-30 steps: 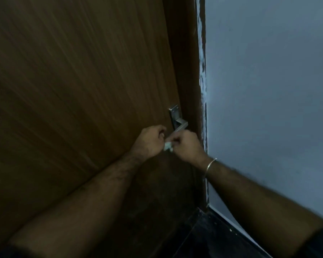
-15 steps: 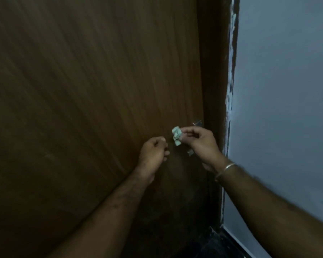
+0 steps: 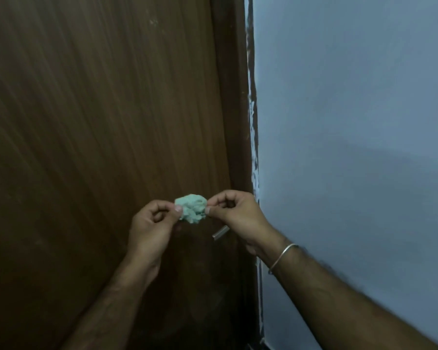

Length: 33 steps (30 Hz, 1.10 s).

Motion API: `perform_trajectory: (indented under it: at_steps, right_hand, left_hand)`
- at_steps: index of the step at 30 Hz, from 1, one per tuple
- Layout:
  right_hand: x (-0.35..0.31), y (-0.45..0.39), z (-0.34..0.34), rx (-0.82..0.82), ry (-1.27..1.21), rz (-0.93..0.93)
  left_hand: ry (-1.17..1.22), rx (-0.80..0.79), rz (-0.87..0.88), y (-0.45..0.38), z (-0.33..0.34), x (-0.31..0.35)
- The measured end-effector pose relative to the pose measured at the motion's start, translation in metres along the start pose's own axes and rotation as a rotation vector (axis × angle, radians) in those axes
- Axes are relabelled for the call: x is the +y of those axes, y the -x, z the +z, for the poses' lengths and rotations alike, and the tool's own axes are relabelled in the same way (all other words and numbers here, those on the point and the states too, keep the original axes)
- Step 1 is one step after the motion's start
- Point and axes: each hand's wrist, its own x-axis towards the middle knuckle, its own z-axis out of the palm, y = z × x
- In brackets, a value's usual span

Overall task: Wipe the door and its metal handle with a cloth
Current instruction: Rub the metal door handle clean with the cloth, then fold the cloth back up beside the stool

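Between the two hands, just in front of the door, a small wad of pale green cloth (image 3: 192,208) is held up, crumpled into a soft, loose ball with ragged folds. The left hand (image 3: 152,224) pinches its left edge between thumb and forefinger, the other fingers curled in toward the palm; the right hand (image 3: 234,214) pinches the opposite edge the same way. Both are closed on the cloth and appear to be teasing it open or reshaping it, though that is my reading.

Directly below and a little right of the cloth, the metal handle (image 3: 221,233) pokes out from under the right hand: only a short brushed-steel bar shows, its long axis slanting up to the right, its free end pointing down-left. The rest of it is hidden behind the right wrist. The right hand is plainly the nearer one to it, so a short drop of the cloth down and right would meet the lever.

Behind everything stands the door (image 3: 99,147), dark brown wood veneer with fine grain running nearly vertical, matte and a little speckled near the top. Its darker frame (image 3: 229,109) borders a flat blue-grey wall (image 3: 352,122), with rough paint along the seam. A thin metal bangle (image 3: 282,257) circles the right wrist.
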Motion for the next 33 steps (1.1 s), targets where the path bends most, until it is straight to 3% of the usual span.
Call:
perform_trajectory:
  at_steps: [4,9,13,17,20,23,25,30,33]
  right_hand:
    - [0.000,0.000,-0.010,0.077,-0.050,0.057]
    - [-0.002,0.016,-0.028,0.010,-0.152,0.099]
    - [-0.009,0.033,-0.049,-0.164,-0.321,0.108]
    - [-0.020,0.048,-0.056,-0.212,-0.012,0.056]
    - [-0.020,0.057,-0.058,-0.124,0.156,-0.095]
    - [-0.014,0.066,-0.061,0.044,0.095,-0.155]
    - [-0.010,0.072,-0.067,0.119,0.039,-0.177]
    - [-0.006,0.105,-0.080,0.203,0.083,-0.100]
    - [0.003,0.138,-0.084,0.393,0.533,-0.037]
  left_hand:
    - [0.113,0.143,0.033,0.002,0.007,0.013]
    - [0.327,-0.078,-0.007,0.015,0.019,0.029]
    - [0.200,-0.271,-0.010,0.017,0.030,0.036]
    - [-0.052,-0.361,0.122,0.017,0.044,0.040]
    - [-0.055,-0.430,0.049,0.016,0.056,0.037]
    - [0.160,-0.595,-0.173,0.018,0.061,0.030]
    - [0.229,-0.691,-0.213,0.022,0.061,0.021]
    - [0.056,-0.817,-0.026,0.042,0.082,0.001]
    - [-0.154,-0.881,0.103,0.051,0.098,-0.013]
